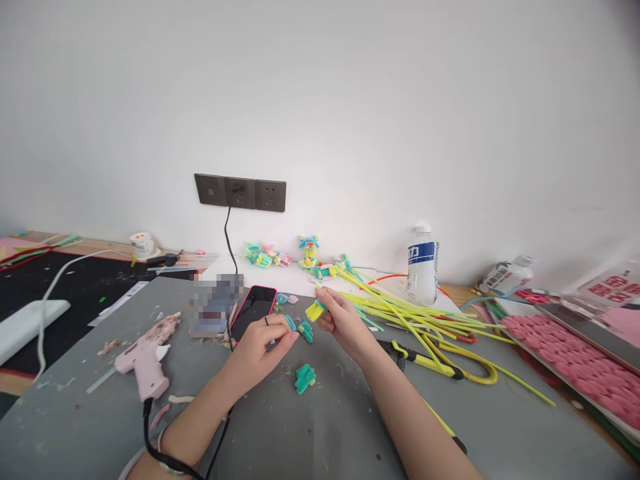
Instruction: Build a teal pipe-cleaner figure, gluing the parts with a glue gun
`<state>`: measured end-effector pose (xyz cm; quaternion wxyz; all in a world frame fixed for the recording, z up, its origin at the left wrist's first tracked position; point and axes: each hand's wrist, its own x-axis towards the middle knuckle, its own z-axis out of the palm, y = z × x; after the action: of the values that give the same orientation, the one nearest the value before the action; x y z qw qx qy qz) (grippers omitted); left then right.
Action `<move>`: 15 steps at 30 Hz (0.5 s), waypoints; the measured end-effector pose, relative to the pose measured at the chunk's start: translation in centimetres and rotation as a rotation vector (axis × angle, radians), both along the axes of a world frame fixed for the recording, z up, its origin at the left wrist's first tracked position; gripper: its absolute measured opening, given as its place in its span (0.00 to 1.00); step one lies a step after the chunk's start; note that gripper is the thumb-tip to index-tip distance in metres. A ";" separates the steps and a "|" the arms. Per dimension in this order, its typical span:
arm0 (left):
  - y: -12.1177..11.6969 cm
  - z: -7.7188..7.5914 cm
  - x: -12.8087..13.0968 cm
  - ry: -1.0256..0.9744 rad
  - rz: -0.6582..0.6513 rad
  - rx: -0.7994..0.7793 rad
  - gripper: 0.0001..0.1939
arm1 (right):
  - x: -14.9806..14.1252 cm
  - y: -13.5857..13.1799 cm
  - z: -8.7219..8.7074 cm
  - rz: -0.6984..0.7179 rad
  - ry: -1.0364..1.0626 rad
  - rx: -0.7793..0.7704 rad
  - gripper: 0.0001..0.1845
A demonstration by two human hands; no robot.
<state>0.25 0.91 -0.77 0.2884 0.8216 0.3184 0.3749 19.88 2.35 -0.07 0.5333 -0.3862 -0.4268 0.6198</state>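
Note:
My right hand (341, 319) pinches a small bundle of yellow and teal pipe cleaner (316, 311) between thumb and fingers. To its left, my left hand (263, 343), with a dark ring on one finger, is closed at the fingertips on a small blue pipe-cleaner loop (289, 323), partly hidden by the fingers. Between the hands a teal and yellow fuzzy piece (305, 331) lies on the grey mat (280, 433). A similar teal piece (305, 378) lies nearer to me. Beyond the left hand are a blue loop (281, 298) and a pink one (293, 299).
A pink glue gun (143, 370) lies left, its black cord passing by my left forearm. A phone (254, 308) lies behind my left hand. Yellow pipe cleaners (415, 310), pliers (425, 360) and a bottle (423, 267) are right. Finished fuzzy figures (309, 252) stand by the wall.

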 end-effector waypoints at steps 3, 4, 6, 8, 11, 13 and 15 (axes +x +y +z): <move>0.1 -0.1 -0.1 0.019 0.052 -0.018 0.17 | -0.6 -0.4 0.0 0.077 -0.046 0.032 0.29; 0.2 -0.1 -0.1 0.024 0.072 -0.023 0.14 | -0.8 -0.5 0.0 0.104 -0.068 0.040 0.28; 0.2 -0.1 -0.1 0.041 0.101 -0.031 0.09 | -1.1 -0.6 -0.2 0.152 -0.113 0.050 0.27; 0.2 -0.2 -0.1 0.061 0.115 -0.035 0.07 | -1.3 -0.7 -0.4 0.194 -0.153 0.039 0.26; 0.3 -0.2 -0.1 0.069 0.132 -0.055 0.06 | -1.5 -0.8 -0.5 0.223 -0.194 0.000 0.27; 0.3 -0.1 0.0 0.045 0.142 -0.073 0.06 | -1.6 -0.9 -0.6 0.214 -0.210 0.003 0.28; 0.2 0.1 0.0 0.010 0.140 -0.084 0.06 | -1.6 -0.8 -0.6 0.188 -0.229 0.027 0.30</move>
<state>0.23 1.13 -0.71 0.2943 0.7864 0.3918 0.3761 18.26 1.53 -0.64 0.4260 -0.4055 -0.5273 0.6132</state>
